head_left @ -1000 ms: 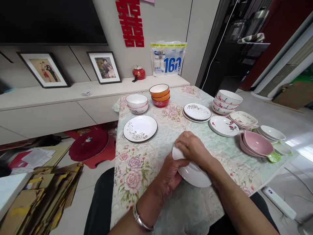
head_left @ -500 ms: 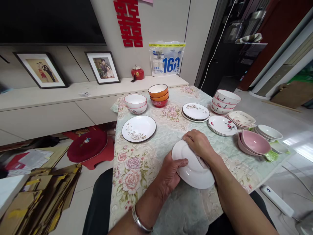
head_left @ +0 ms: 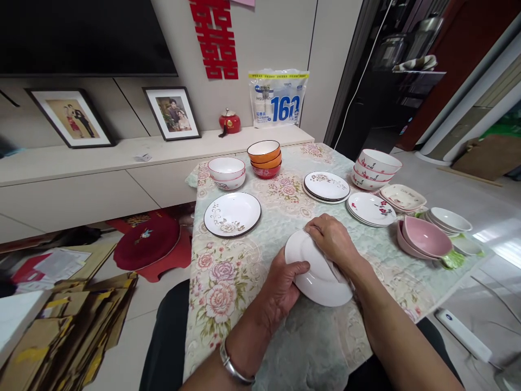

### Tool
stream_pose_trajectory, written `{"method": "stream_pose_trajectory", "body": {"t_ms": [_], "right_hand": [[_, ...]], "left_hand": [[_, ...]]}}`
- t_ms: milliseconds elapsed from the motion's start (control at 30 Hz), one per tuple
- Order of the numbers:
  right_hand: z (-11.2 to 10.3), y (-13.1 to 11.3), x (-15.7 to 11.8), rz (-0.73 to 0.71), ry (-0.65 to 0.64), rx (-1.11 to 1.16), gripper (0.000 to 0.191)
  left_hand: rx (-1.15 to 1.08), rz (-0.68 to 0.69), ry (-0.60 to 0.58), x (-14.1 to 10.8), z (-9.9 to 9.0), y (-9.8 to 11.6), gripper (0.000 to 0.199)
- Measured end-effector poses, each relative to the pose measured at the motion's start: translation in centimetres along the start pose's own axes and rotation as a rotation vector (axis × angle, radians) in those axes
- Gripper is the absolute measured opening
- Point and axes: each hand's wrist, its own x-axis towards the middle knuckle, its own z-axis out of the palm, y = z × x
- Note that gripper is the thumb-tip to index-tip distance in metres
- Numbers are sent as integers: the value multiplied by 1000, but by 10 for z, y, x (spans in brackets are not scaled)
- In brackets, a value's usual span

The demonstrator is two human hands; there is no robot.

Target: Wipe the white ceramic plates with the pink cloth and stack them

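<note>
A plain white plate (head_left: 321, 290) is tilted above the near part of the table, its underside facing up. My left hand (head_left: 287, 279) grips its left edge, thumb lying on the white surface. My right hand (head_left: 334, 239) is closed at the plate's upper right side, pressing something pale, perhaps a cloth, against it; that item is mostly hidden under the fingers. Beyond my hands lie a single flowered plate (head_left: 232, 214) with a dark rim, a small stack of similar plates (head_left: 326, 185), and white plates with red flowers (head_left: 371, 209).
White bowls (head_left: 227, 169) and orange bowls (head_left: 264, 156) are stacked at the back left. More bowls (head_left: 376, 165), square dishes (head_left: 402, 197) and pink bowls (head_left: 425, 238) line the right side. A red stool (head_left: 146, 244) stands left of the table (head_left: 228, 260).
The plate in my hands has tilted slightly and shifted a little up and to the left. Both hands keep their places on it.
</note>
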Motion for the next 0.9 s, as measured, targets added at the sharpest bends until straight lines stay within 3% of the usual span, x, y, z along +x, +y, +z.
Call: {"method": "stream_pose_trajectory", "body": {"t_ms": [233,300,500,567,733,900], "right_hand": [[3,-20,-5,-331,-74,64,21],[5,-12,-2,-315,-63,117,22],[6,7,4,-40,-21,24,24],[7,0,2,-64,-5,-27,25],[9,-19,-4,-282,-36,38,22],[10,-7,-1,-249,-27,167,21]], "left_hand": [[52,-32,22,-3,5,1,50],[41,-31,11,-3,5,1,51],[13,-31,20,-2,1,-1,58],[25,-34,13,-2,2,0,59],[57,-36,22,-2,4,1,53],[21,-23,-53,1,-1,0,44]]}}
